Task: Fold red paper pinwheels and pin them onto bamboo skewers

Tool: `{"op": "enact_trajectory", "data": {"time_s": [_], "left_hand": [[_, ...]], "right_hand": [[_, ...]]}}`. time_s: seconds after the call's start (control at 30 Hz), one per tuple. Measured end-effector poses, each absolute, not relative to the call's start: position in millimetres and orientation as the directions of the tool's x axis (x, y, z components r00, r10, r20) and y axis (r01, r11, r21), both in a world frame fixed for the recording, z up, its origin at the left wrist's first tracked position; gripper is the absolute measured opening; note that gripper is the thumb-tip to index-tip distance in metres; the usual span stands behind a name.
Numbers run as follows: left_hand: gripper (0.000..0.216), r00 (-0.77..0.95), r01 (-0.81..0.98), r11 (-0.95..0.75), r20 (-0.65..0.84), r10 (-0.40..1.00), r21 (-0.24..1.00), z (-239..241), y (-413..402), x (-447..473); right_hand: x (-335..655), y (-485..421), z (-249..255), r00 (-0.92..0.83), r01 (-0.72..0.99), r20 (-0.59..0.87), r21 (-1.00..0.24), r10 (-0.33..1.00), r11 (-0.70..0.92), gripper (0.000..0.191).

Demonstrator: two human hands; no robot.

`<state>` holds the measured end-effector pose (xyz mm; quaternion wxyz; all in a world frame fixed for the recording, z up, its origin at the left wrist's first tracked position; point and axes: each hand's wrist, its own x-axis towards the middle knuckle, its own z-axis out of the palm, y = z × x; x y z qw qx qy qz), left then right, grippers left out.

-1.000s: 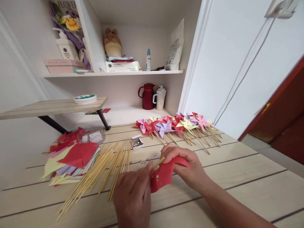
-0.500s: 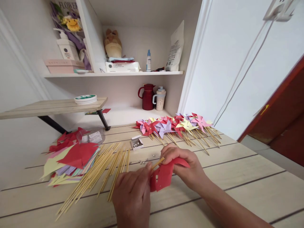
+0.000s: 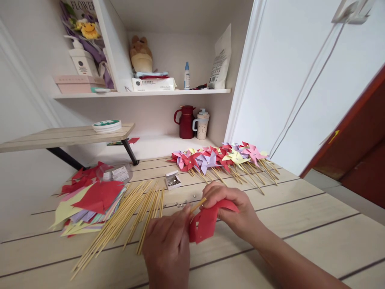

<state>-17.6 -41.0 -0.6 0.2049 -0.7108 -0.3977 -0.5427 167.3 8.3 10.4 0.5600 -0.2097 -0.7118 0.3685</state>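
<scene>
White built-in shelving (image 3: 180, 92) backs a pale wood-plank surface (image 3: 325, 224) with dark lines across it, and a dark red jug with a handle (image 3: 187, 123) stands next to a speckled cream lidded cup (image 3: 202, 125) at the back.

Honestly, barely anything's changed over the last second: the view shifts a touch, but both hands keep pretty much the same pose. So I'd say the work is parked at the same point, with the paper and stick together and no visible progress.

Left hand (image 3: 168, 245) has its fingers curled in tight, thumb and index pinching a thin tan wooden stick (image 3: 198, 205); the rest of that grip is hidden behind the knuckles. Right hand (image 3: 230, 204) is closed on a folded bright red paper piece (image 3: 207, 225), which hangs between the two hands just above the surface. Can't tell if its fingers touch the stick's tip too.

Just beyond the hands are some tiny shiny pieces (image 3: 181, 205) and a small open white cardboard box (image 3: 173, 180). Loose tan sticks (image 3: 120, 216) fan out to the left, beside a messy multicoloured paper stack (image 3: 99, 196). Finished-looking paper pinwheels on sticks (image 3: 207, 161) lie bunched at the back right.
</scene>
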Motion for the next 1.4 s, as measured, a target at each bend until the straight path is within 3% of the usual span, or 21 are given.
{"op": "enact_trajectory", "data": {"time_s": [0.97, 1.17, 1.4], "left_hand": [[0.023, 0.165, 0.808, -0.587, 0.932, 0.322, 0.06, 1.8, -42.1, -17.6], [0.025, 0.242, 0.798, -0.601, 0.899, 0.366, 0.03, -4.3, -41.7, -23.0], [0.023, 0.254, 0.816, -0.579, 0.903, 0.347, -0.007, -5.1, -40.8, -23.7]], "right_hand": [[166.2, 8.7, 8.6, -0.256, -0.115, 0.616, -0.785, 0.745, 0.609, 0.003], [162.9, 7.6, 6.4, -0.167, -0.207, 0.596, -0.8, 0.785, 0.563, 0.024], [164.2, 9.2, 4.3, -0.177, -0.152, 0.632, -0.775, 0.754, 0.614, 0.024]]}}
